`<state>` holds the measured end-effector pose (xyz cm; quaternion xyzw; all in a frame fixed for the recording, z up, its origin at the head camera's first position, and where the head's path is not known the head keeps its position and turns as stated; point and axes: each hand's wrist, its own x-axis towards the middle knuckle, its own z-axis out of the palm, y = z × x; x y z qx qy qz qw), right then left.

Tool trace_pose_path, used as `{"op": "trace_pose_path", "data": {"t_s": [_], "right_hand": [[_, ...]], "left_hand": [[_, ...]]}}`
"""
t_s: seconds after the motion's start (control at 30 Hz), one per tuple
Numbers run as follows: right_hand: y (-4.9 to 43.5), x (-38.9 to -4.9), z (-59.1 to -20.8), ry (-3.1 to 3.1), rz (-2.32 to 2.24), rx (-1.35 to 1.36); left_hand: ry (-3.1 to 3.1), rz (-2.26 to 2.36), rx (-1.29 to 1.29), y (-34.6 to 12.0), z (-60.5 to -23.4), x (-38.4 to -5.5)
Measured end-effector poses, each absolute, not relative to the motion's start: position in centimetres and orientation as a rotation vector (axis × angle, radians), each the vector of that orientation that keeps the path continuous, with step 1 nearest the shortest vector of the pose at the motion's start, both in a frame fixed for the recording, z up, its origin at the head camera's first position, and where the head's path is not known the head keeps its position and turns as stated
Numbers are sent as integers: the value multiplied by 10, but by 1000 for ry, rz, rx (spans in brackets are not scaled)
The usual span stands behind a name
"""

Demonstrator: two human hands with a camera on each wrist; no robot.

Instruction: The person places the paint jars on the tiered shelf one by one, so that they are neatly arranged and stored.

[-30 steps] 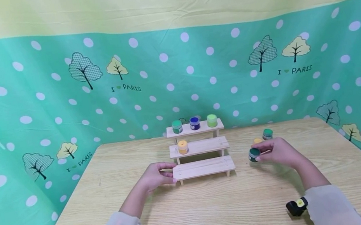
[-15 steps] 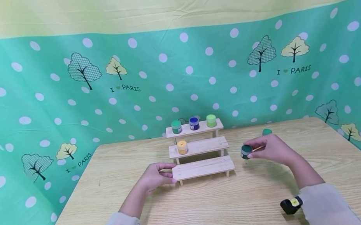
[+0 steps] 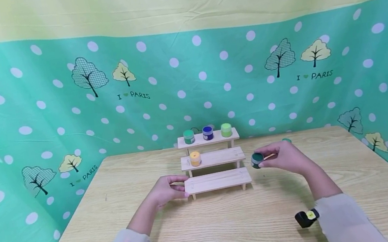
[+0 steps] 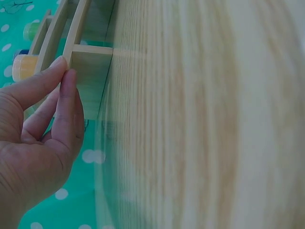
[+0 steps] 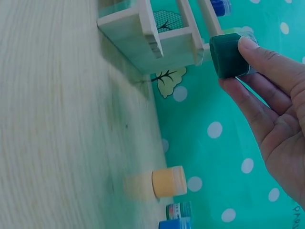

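In the head view my right hand (image 3: 285, 159) holds a dark green paint jar (image 3: 256, 161) up beside the right end of a three-step wooden stand (image 3: 217, 181). The right wrist view shows thumb and fingers pinching this jar (image 5: 225, 56). My left hand (image 3: 166, 190) grips the left end of the lowest step; thumb and fingertips (image 4: 69, 78) meet at its corner. Green (image 3: 189, 137), dark blue (image 3: 208, 133) and light green (image 3: 226, 130) jars line the top step. A yellow-orange jar (image 3: 195, 159) sits at the left of the middle step.
Behind my right hand a green lid (image 3: 287, 140) peeks out. The right wrist view shows more jars on the table there: an orange one (image 5: 166, 182), a green one (image 5: 179, 210) and a blue one (image 5: 174, 224). A polka-dot cloth (image 3: 162, 113) hangs behind the table.
My right hand has carried the dark green jar leftward and slightly up, toward the stand. The left hand keeps its grip on the lowest step.
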<state>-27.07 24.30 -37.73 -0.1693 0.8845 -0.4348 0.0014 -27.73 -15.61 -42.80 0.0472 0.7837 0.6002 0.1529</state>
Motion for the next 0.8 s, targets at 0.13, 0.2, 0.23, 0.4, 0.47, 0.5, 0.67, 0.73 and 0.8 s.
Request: {"op": "trace_pose_path", "data": {"t_s": [0.13, 0.2, 0.23, 0.4, 0.47, 0.5, 0.67, 0.73, 0.8], "right_hand": [[237, -272, -373, 2788, -1350, -542], [233, -273, -370, 2793, -1342, -530], [231, -273, -369, 2792, -1339, -522], [220, -277, -363, 2790, -1325, -541], [216, -279, -361, 2791, -1322, -564], [214, -280, -360, 2793, -1319, -561], [205, -283, -356, 2775, -1325, -584], [201, -284, -354, 2767, -1329, -598], [197, -285, -353, 2760, -1335, -617]], "left_hand": [[2238, 1735, 138, -156, -429, -278], [2236, 1739, 147, -157, -429, -278], [2236, 1739, 150, -157, -428, -278], [2243, 1732, 149, -157, -429, -278], [2246, 1729, 148, -158, -429, -279], [2247, 1728, 150, -158, -429, -279], [2248, 1718, 160, -158, -429, -278], [2248, 1715, 163, -158, -429, -278], [2249, 1714, 166, -158, -428, -278]]}}
